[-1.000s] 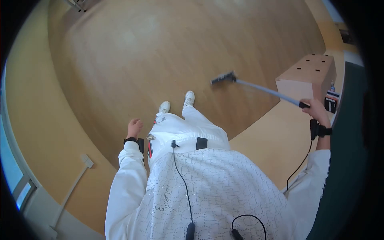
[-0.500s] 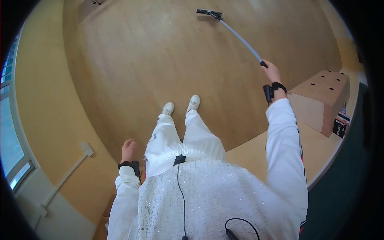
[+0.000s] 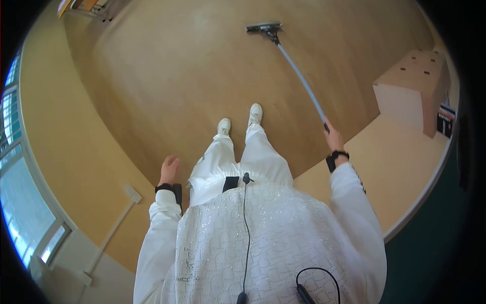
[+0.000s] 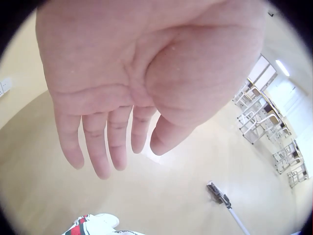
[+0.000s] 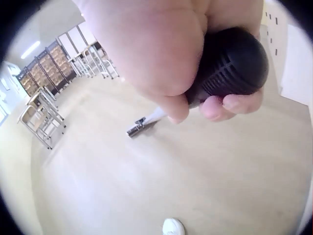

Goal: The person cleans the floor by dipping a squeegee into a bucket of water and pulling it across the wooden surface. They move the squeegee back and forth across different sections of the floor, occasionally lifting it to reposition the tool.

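Note:
A long blue-grey pole (image 3: 304,81) runs from the person's right hand (image 3: 334,139) to a dark flat broom head (image 3: 264,28) resting on the wooden floor. In the right wrist view the right hand (image 5: 161,49) has its fingers curled round the black ribbed grip (image 5: 234,61). The left hand (image 3: 170,170) hangs beside the left hip and holds nothing; in the left wrist view its palm (image 4: 146,68) faces the camera with fingers loosely extended. That view also shows the broom head (image 4: 218,194) on the floor, away from the left hand.
A wooden box (image 3: 405,99) stands on a pale raised platform (image 3: 374,167) at the right, with a small black box (image 3: 445,122) beside it. A yellow wall (image 3: 66,137) curves along the left. Desks and chairs (image 4: 261,117) stand farther off. Both shoes (image 3: 255,114) are on the floor.
Over the past second the broom head swung forward, away from the feet, and the right hand came inward from the far right. Since half a second ago, that hand is closer to the body.

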{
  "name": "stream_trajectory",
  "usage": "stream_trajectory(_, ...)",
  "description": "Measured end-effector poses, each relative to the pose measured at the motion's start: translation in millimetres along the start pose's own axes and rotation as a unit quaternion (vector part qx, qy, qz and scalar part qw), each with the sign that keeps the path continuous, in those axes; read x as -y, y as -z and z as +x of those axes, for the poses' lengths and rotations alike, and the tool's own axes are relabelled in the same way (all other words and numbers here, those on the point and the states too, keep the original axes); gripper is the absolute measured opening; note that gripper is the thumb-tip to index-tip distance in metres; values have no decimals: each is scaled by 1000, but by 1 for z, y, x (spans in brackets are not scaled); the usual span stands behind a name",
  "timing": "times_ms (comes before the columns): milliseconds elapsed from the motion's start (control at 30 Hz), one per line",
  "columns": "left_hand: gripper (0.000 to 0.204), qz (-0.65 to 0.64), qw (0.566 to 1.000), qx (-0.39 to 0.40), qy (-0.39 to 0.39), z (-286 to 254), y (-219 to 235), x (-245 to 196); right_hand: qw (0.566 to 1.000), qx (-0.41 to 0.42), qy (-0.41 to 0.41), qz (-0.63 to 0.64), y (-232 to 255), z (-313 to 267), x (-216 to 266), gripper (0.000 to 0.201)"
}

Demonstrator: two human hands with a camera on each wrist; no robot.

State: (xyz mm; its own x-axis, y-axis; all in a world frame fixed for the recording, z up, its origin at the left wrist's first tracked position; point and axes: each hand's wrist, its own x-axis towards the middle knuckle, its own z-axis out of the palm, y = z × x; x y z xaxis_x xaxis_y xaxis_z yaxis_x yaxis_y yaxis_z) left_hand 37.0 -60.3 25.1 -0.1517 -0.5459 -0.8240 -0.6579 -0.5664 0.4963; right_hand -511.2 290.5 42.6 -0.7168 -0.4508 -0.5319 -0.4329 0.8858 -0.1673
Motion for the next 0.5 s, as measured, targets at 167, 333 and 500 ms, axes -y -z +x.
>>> stream_trajectory(167, 30, 34, 997, 61, -9, 63, 4, -41, 994, 27, -100, 13, -45, -195, -48, 61)
stream_trajectory(333, 31, 137, 982, 113, -70, 101, -12, -105, 966, 107, -236, 12, -82, -380, -39, 64)
stream_trajectory(500, 31, 187, 961, 164, -123, 129, -29, -128, 935, 139, -325, 4, -93, -512, -17, 67)
